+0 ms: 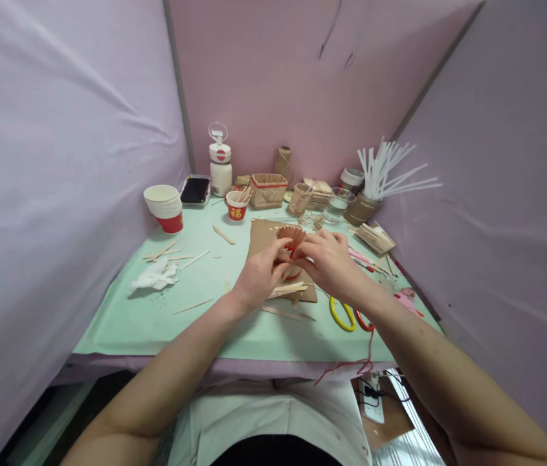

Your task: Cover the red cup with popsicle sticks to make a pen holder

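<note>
Mint-green table cover [166, 310], lilac cloth walls [50, 162], cluttered.

Two hands [297, 265]; one stack of paper cups [165, 207]; one bottle [220, 163]; one phone [195, 189]; one pair of scissors [346, 315]; one crumpled tissue [155, 276].

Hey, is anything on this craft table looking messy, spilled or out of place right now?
Mildly, yes. Loose wooden sticks lie scattered at odd angles on the green table cover, beside a crumpled white tissue. A red string dangles over the table's front edge near the yellow-handled scissors. No liquid looks spilled.
</note>
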Tool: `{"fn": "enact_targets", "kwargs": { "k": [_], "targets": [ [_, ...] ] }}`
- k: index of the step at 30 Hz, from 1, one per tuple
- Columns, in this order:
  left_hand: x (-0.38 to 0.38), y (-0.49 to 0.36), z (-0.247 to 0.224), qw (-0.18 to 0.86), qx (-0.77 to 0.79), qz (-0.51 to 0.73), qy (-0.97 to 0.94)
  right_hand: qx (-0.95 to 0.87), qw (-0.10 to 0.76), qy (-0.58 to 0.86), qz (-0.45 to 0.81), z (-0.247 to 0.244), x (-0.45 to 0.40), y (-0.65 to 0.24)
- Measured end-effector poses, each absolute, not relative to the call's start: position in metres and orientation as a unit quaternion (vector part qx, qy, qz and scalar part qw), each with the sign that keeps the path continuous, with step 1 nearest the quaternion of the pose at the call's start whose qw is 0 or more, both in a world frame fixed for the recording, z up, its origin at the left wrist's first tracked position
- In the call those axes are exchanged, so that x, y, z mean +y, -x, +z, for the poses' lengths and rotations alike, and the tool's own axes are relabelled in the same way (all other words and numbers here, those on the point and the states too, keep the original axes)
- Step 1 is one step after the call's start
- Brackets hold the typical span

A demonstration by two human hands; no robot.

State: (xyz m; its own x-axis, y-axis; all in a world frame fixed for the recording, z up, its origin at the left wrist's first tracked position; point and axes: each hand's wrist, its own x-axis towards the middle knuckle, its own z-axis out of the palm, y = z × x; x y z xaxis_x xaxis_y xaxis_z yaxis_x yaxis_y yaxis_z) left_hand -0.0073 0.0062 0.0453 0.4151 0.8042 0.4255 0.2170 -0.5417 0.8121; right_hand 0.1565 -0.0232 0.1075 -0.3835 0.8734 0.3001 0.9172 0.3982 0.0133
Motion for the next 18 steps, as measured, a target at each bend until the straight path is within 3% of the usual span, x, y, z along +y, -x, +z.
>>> {"fn": "enact_targets", "kwargs": {
  "k": [6,18],
  "targets": [
    [0.02,0.018,0.035,0.309,0.385,0.5,-0.712,-0.819,0.111,0.549,-0.126,0.104,-0.016,-0.151],
    [0.03,0.026,0.026,0.285,0.422,0.507,-0.696,-0.812,0.071,0.56,-0.15,0.088,-0.013,-0.148]
  ]
}}
